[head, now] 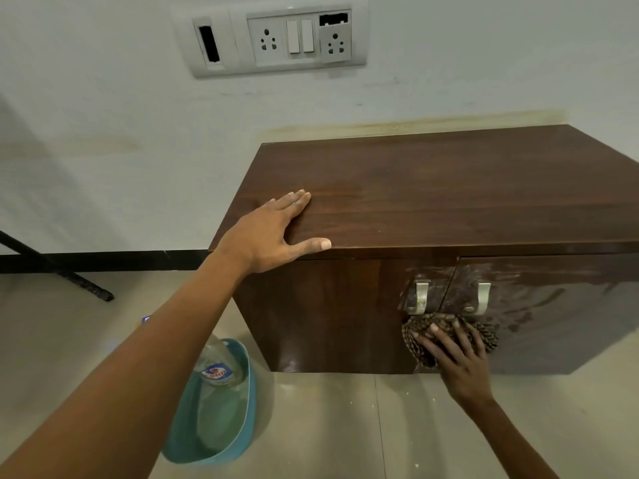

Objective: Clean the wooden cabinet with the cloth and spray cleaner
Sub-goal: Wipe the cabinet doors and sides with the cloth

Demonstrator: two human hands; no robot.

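Observation:
A dark wooden cabinet (pixel 449 202) stands against the wall, with two front doors and two metal handles (pixel 420 297). My left hand (pixel 273 233) lies flat and open on the front left corner of its top. Below the handles my right hand (pixel 456 361) presses a brown patterned cloth (pixel 446 326) against the door fronts. The doors around the handles look wet and smeared. A clear spray cleaner bottle (pixel 216 366) with a blue and red label leans in a blue tub on the floor, partly hidden by my left forearm.
The blue tub (pixel 249 420) sits on the tiled floor left of the cabinet. A black metal leg (pixel 58 267) slants down at the far left. A switch and socket panel (pixel 294 39) is on the wall above.

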